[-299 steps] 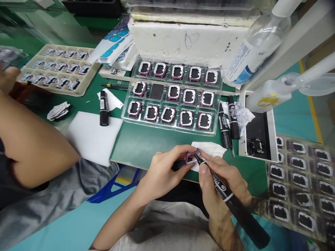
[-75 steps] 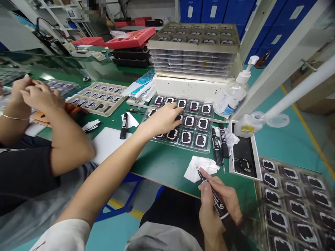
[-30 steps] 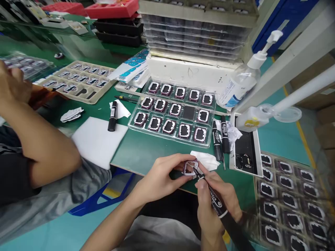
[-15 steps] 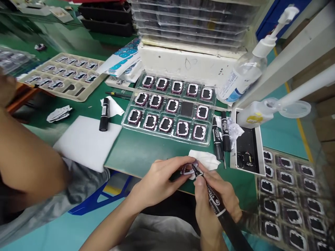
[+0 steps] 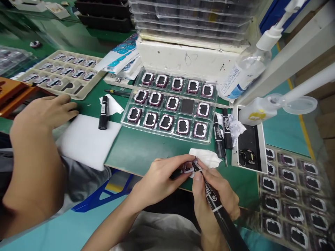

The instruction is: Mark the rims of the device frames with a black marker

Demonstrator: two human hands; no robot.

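My left hand (image 5: 163, 176) pinches a small purple frame (image 5: 186, 168) between thumb and fingers near the table's front edge. In my right hand (image 5: 216, 188) is a black marker (image 5: 213, 198), its tip touching or very near the frame's right side. My right fingertips also meet the frame's edge. A white tissue (image 5: 205, 157) lies just behind both hands. Beyond it stands a clear tray (image 5: 167, 134) of purple frames with white rims; one compartment in its middle row holds no frame, only a dark square.
Two markers (image 5: 227, 130) lie right of the tray, beside a white box (image 5: 235, 153) and bottles. Another marker (image 5: 103, 115) and a white foam sheet (image 5: 87, 143) are at left. A co-worker's hand (image 5: 56, 109) rests near the foam. More frames fill a tray (image 5: 281, 181) at right.
The marker tip has shifted slightly on the frame. The co-worker's hand has come down beside the foam sheet, over where the small white papers lay. The view has shifted slightly.
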